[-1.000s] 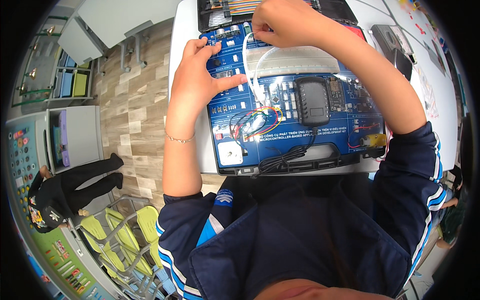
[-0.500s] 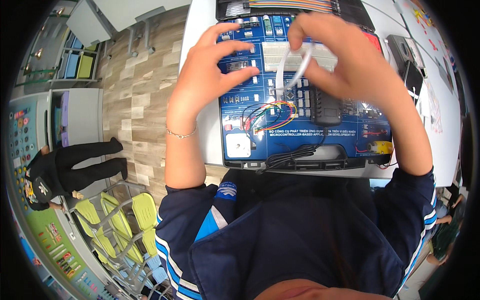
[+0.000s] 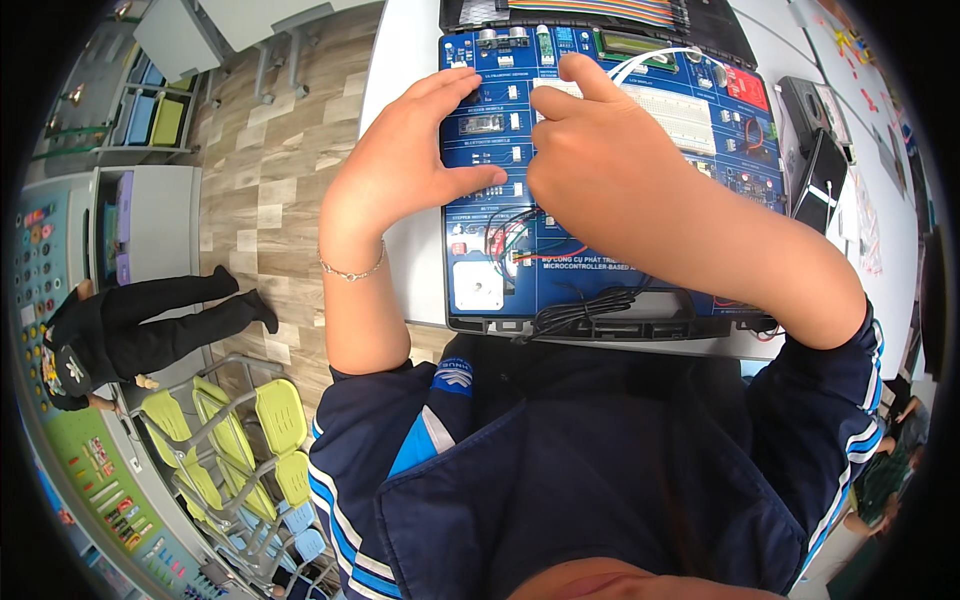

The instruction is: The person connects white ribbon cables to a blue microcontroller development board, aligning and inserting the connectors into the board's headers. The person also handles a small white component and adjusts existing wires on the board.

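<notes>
A blue microcontroller kit board [image 3: 620, 300] lies in its open black case, with small modules and a white breadboard [image 3: 690, 120] on it. My left hand [image 3: 400, 155] is open, its fingers and thumb spread over the board's left edge beside the modules. My right hand [image 3: 600, 140] is curled over the middle-left of the board, its fingertips partly hidden. A white cable [image 3: 645, 62] loops out from behind the right hand's fingers toward the display. Thin coloured jumper wires [image 3: 510, 235] lie below the hands, near a white square piece [image 3: 478, 287].
A bundled black cord [image 3: 580, 312] hangs over the case's front edge. Rainbow ribbon cable [image 3: 600, 10] lies in the case lid. Right of the case sit a phone [image 3: 820, 180] and a grey device. Green chairs [image 3: 240, 430] stand left; a person in black [image 3: 130, 330] is beyond them.
My right hand has moved left and down and turned over, with the white cable now trailing behind it. My left hand has shifted slightly left. The display and upper breadboard are now uncovered.
</notes>
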`<state>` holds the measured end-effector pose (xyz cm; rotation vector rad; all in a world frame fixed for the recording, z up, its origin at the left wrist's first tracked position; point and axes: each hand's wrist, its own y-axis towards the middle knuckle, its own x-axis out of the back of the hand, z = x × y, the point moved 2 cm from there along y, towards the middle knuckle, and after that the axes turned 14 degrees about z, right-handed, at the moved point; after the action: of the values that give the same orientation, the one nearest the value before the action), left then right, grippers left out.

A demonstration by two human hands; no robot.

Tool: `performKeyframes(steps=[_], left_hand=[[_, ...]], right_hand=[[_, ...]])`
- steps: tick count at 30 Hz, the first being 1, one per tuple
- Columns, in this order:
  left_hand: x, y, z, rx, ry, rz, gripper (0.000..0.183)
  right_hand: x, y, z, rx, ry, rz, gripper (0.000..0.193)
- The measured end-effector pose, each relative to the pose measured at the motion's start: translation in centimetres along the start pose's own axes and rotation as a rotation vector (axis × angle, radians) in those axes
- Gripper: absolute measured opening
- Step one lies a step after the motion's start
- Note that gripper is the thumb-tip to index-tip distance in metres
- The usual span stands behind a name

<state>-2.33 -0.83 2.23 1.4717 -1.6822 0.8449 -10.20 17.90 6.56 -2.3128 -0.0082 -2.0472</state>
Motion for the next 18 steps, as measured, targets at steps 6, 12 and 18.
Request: performKeyframes(steps=[6, 12, 18], left_hand=[[-0.24, -0.08, 0.23, 0.015, -0.047, 0.015, 0.087], [-0.39, 0.08, 0.59, 0.008, -0.071, 0.013, 0.086], [-0.25, 0.05, 0.29, 0.033, -0.068, 0.022, 0.086]], right_hand=[[0.31, 0.6, 0.89, -0.059, -0.032, 0.146, 0.007], [-0.18, 0.62, 0.67, 0.033, -0.058, 0.041, 0.007], [-0.07, 0.63, 0.68, 0.063, -0.094, 0.057, 0.005]])
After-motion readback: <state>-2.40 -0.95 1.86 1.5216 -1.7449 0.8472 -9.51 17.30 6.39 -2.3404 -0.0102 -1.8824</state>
